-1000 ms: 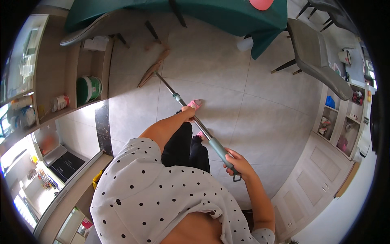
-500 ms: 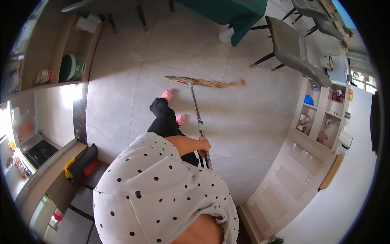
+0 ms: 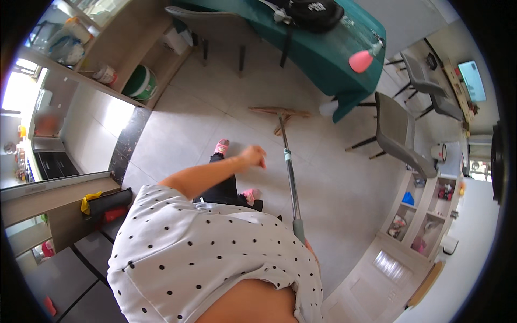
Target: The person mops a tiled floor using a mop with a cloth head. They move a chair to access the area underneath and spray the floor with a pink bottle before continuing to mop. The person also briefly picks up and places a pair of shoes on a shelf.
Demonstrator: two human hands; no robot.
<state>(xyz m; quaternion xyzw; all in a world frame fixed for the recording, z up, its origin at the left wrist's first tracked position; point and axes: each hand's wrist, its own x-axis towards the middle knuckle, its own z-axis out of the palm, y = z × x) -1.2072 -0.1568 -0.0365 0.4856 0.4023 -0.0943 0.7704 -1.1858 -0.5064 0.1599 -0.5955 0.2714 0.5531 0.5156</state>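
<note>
A flat mop with a metal pole (image 3: 292, 183) slants across the floor, its grey-green grip close to my body. The brown cloth mop head (image 3: 279, 112) lies on the tiles near the table. My left hand (image 3: 254, 156) is off the pole, a short way to its left, fingers loosely bent and holding nothing. Only a sliver of my right hand (image 3: 310, 248) shows beside the grip at the shirt's edge; it holds the mop there, its fingers mostly hidden. My feet in pink slippers (image 3: 221, 147) stand left of the pole.
A table with a green cloth (image 3: 318, 67) stands ahead, bearing a black bag (image 3: 315, 15) and a pink spray bottle (image 3: 361, 60). Grey chairs (image 3: 396, 126) stand at the right and far side. Shelves with a green bucket (image 3: 141, 83) are left; a cabinet (image 3: 377, 274) is right.
My left hand has let go of the pole and moved away to its left. The mop head has turned and moved right in the picture. The view has shifted, showing more of the table.
</note>
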